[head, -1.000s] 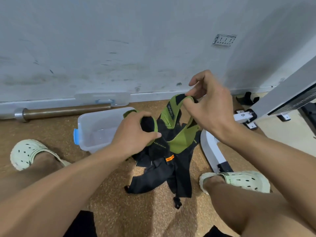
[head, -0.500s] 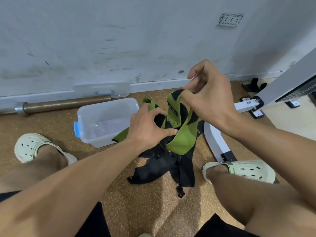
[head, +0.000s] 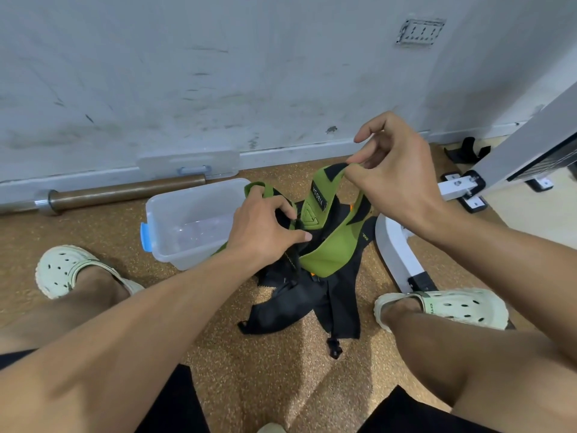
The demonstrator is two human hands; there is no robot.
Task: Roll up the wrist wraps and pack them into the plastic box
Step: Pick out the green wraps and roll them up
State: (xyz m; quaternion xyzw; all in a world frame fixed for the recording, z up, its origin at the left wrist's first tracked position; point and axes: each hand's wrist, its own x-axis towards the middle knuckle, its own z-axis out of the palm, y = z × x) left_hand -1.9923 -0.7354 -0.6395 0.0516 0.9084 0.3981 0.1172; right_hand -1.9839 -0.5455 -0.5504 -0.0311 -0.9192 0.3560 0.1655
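A green and black wrist wrap [head: 327, 248] hangs in a loop between my hands above the floor. My right hand [head: 396, 179] pinches its upper end between thumb and fingers. My left hand [head: 265, 228] grips the other part of the green wrap, fingers curled into the fabric. Under them a heap of black wraps [head: 299, 295] with an orange tag lies on the floor. The clear plastic box [head: 165, 220] with a blue latch stands open just left of my left hand, nothing visible inside it.
The box's clear lid [head: 187, 164] leans on the wall behind a barbell [head: 118, 195]. A white machine foot [head: 396, 254] and frame [head: 524, 151] stand at the right. My feet in pale clogs, left [head: 62, 270] and right [head: 452, 307], flank the heap on the cork floor.
My left hand has shifted right, from the wrap's left end onto its middle, near the right hand. The view has tilted slightly; the right hand keeps its pinch.
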